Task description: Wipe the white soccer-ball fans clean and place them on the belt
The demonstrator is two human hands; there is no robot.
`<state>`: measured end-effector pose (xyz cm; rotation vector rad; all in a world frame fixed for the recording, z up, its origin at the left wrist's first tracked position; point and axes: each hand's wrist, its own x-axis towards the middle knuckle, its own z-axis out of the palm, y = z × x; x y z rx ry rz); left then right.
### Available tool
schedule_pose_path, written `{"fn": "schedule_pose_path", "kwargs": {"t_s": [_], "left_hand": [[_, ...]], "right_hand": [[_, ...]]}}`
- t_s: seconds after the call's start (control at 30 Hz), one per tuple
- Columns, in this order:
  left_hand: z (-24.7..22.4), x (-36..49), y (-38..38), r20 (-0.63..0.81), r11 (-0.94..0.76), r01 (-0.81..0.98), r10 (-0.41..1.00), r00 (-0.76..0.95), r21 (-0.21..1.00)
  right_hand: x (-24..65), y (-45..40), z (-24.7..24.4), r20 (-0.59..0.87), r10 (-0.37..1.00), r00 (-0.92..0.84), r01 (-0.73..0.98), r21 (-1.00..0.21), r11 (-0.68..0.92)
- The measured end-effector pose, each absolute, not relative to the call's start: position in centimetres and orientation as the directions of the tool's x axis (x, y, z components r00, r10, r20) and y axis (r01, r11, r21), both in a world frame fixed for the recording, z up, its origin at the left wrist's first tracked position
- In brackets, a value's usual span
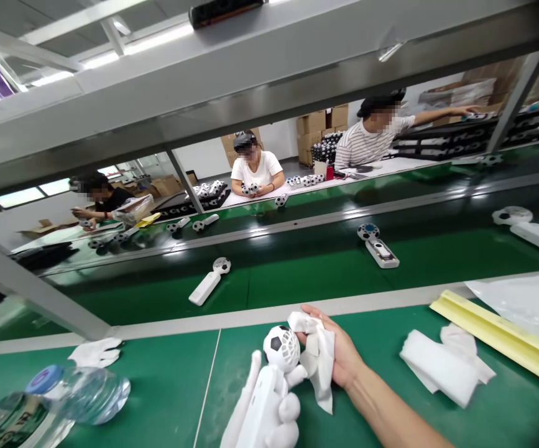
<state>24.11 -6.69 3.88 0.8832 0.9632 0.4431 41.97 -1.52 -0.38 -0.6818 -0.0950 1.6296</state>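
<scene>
My left hand (281,410), in a white glove, is wrapped round the white handle of a handheld fan (282,348). The fan's round head has a black-and-white football pattern with a slotted grille, and it points up and away from me. My bare right hand (337,348) holds a crumpled white wipe (318,358) between its fingers and palm, just right of the fan's head. Some fingertips are hidden behind the wipe. Both hands are above the green table (166,386).
Water bottles (87,392) and a white glove (96,353) lie at left. Folded white wipes (441,367) and a yellow strip (497,336) lie at right. Ahead, a green conveyor belt (288,274) carries several fans (206,286). Co-workers (255,168) sit across it, under an overhead beam (250,74).
</scene>
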Motion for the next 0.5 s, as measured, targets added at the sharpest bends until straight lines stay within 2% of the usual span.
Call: {"fn": "schedule_pose_path", "kwargs": {"t_s": [0.2, 0.3, 0.37, 0.43, 0.5], "left_hand": [[4.6, 24.2, -6.6, -0.517, 0.574, 0.056, 0.685, 0.514, 0.817], [4.9, 24.3, -6.5, -0.527, 0.58, 0.07, 0.674, 0.518, 0.811], [4.8, 24.7, -7.0, -0.534, 0.587, 0.074, 0.668, 0.519, 0.806], [4.6, 25.4, -7.8, -0.543, 0.597, 0.074, 0.663, 0.515, 0.799], [4.4, 26.0, -8.7, -0.557, 0.609, 0.078, 0.658, 0.506, 0.79]], "right_hand": [[42.0, -1.4, -0.5, -0.38, 0.925, 0.018, -0.883, -0.441, -0.164], [41.9, -1.8, 0.7, -0.314, 0.94, 0.135, -0.82, -0.568, -0.071], [41.6, -2.5, 1.8, -0.184, 0.957, 0.224, -0.662, -0.75, 0.011], [41.1, -3.4, 2.6, 0.08, 0.975, 0.207, -0.357, -0.922, 0.152], [40.6, -4.1, 3.0, 0.369, 0.928, 0.048, -0.013, -0.929, 0.37]]}}
